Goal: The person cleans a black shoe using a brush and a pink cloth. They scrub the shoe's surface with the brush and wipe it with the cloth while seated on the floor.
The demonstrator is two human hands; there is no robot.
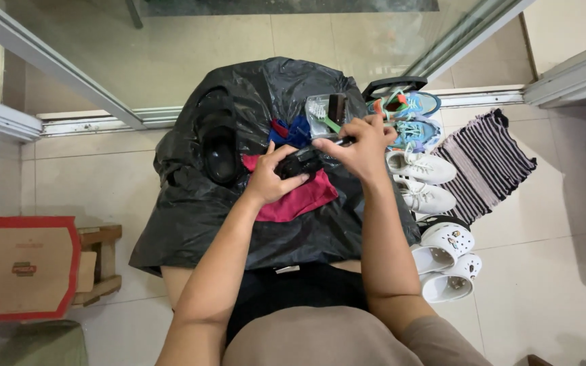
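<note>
Shoe (300,163), black, is lying above the red cloth (296,200) on the black plastic sheet (191,203), long axis running roughly left-right, toe end hidden; I am seeing the left hand (269,177) curling closed around its near side while the right hand (357,146) is pinching shut on a thin dark tool (342,141) at its top. A second black shoe (218,146) is sitting to the left, a clear tub (325,112) with brushes and a blue cloth (296,131) just behind, white sneakers (420,177) and clogs (445,257) lining the right. Fingers are covering most of the held shoe, so I cannot tell which way it points.
</note>
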